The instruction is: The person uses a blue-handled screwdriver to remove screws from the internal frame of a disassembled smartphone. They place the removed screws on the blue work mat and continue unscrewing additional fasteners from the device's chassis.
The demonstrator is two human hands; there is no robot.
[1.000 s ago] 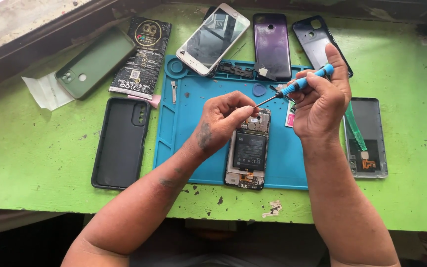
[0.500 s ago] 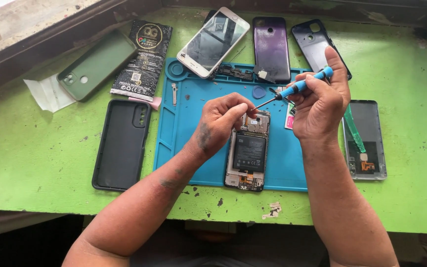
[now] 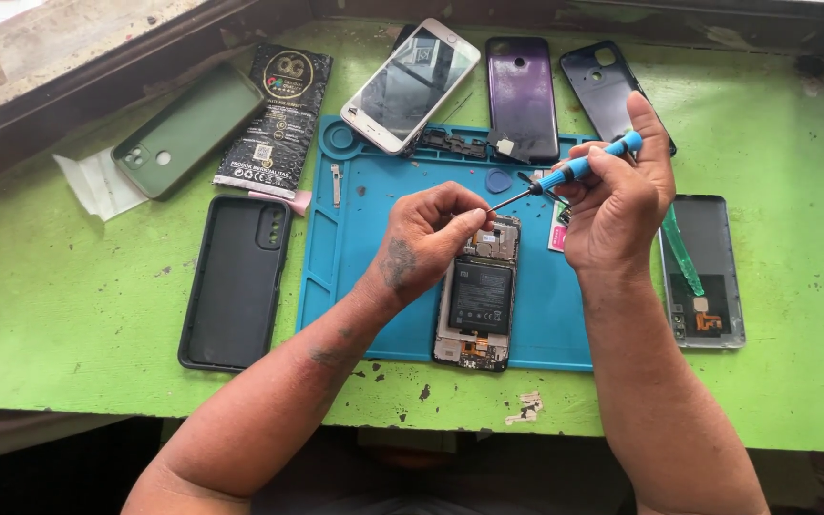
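1. The right hand (image 3: 617, 205) holds a blue screwdriver (image 3: 579, 172) above the opened phone (image 3: 477, 291); its fingers are curled tight round the handle, the forefinger laid over the handle's end; the dark tip points down-left to the left hand's fingertips.
2. The left hand (image 3: 426, 243) hovers over the phone's upper end, thumb and forefinger pinched nearly shut at the screwdriver tip; whether they hold a small part such as a screw I cannot tell.
3. The phone lies back-off on the blue mat (image 3: 355, 286), battery showing, on the green table (image 3: 69, 315).
4. Against the earlier frames little has changed; both hands keep the same pose and the screwdriver the same slant; only the view has shifted a little; the work seems paused at the tip.
5. Beside the mat lie a black case (image 3: 236, 281), a green case (image 3: 188, 129) and a grey back cover (image 3: 708, 272).
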